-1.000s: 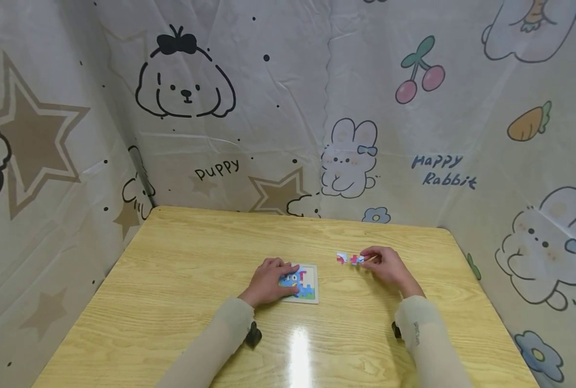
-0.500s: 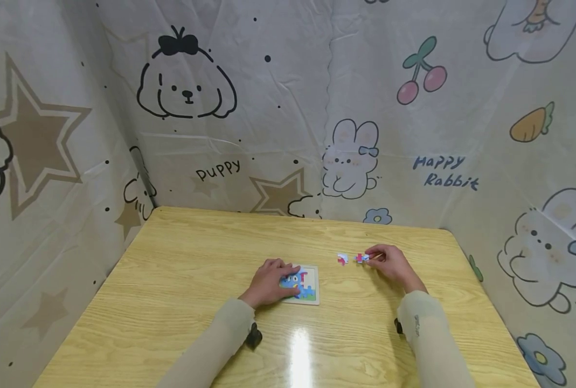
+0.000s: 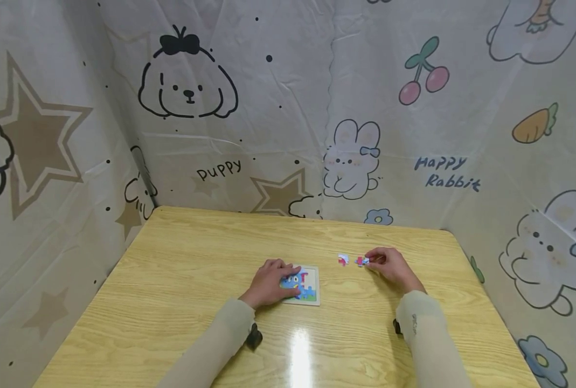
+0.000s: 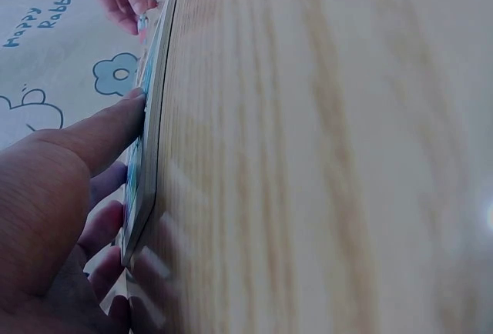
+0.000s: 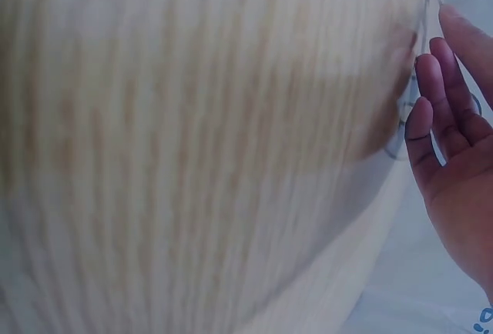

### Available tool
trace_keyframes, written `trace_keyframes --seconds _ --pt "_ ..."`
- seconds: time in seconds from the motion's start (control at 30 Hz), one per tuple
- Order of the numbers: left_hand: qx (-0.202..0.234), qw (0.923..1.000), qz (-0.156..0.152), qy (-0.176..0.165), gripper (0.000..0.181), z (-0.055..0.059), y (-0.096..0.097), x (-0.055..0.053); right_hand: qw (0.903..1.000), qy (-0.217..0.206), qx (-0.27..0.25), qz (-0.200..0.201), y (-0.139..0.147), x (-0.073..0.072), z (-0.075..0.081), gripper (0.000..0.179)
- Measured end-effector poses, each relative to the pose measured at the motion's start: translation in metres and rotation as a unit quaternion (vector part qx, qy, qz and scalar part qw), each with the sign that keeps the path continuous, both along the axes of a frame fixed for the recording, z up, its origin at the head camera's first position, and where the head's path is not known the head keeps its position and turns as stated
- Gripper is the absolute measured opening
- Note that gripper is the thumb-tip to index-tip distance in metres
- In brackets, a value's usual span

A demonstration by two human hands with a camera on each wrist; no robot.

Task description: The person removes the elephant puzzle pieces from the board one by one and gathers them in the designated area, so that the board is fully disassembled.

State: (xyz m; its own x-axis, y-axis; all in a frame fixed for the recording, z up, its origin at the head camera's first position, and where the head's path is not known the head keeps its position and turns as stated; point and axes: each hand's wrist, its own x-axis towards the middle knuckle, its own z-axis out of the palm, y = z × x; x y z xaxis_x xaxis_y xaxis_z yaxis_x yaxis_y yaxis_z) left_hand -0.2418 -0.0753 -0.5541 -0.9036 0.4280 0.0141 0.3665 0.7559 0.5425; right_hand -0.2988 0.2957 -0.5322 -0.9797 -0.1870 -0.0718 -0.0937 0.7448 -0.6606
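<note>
A small jigsaw tray with a pale rim lies on the table, filled partly by blue, green and red pieces; bare backing shows at its upper right. My left hand rests on its left part, fingers and thumb spread and pressing on it. In the left wrist view the thumb lies on the tray's face. Right of the tray, my right hand pinches a red and blue jigsaw piece by its right end, low over the table. Another jigsaw piece, white and red, lies just left of it.
The wooden table reaches back to a patterned cloth wall, with cloth also at both sides. A bright light reflection falls near the front. Dark wrist devices sit at both cuffs.
My right hand has drawn the pinched piece a little to the right, away from the loose piece, then lowered it slightly. The left hand and tray stay in place.
</note>
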Motion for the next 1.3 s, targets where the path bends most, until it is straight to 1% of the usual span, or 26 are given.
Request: trace_keyframes --seconds 0.17,0.4,0.47,0.6,0.9,1.0,1.13,1.3 --pt "-0.004 1.0000 -0.002 0.005 0.065 -0.001 -0.001 0.000 1.0000 0.001 -0.006 -0.003 -0.001 0.000 -0.002 0.022" --pt "-0.008 1.0000 0.004 0.005 0.065 -0.005 -0.001 0.001 1.0000 0.004 -0.006 -0.001 0.000 0.001 -0.010 0.023" --pt "-0.006 0.9999 0.002 0.010 0.065 -0.005 -0.001 0.002 0.9999 0.004 -0.009 -0.008 -0.001 0.002 -0.011 0.023" --pt "-0.010 0.9998 0.001 0.016 0.065 -0.006 0.000 0.001 0.9999 0.007 -0.012 -0.008 -0.002 0.003 -0.010 0.023" --pt "-0.018 0.9998 0.007 0.000 0.065 -0.005 -0.001 -0.001 0.9998 0.001 -0.018 -0.007 -0.001 0.002 -0.009 0.037" --pt "-0.020 0.9998 0.005 0.004 0.065 -0.003 -0.001 0.000 0.9999 0.004 -0.014 -0.002 0.000 0.002 -0.009 0.037" --pt "-0.016 0.9998 0.000 0.010 0.065 -0.002 -0.001 -0.001 1.0000 0.004 -0.008 -0.002 -0.001 0.004 -0.007 0.038" --pt "-0.012 0.9999 -0.002 0.009 0.065 -0.003 -0.001 -0.001 1.0000 -0.003 -0.006 -0.007 -0.007 0.010 -0.005 0.039"
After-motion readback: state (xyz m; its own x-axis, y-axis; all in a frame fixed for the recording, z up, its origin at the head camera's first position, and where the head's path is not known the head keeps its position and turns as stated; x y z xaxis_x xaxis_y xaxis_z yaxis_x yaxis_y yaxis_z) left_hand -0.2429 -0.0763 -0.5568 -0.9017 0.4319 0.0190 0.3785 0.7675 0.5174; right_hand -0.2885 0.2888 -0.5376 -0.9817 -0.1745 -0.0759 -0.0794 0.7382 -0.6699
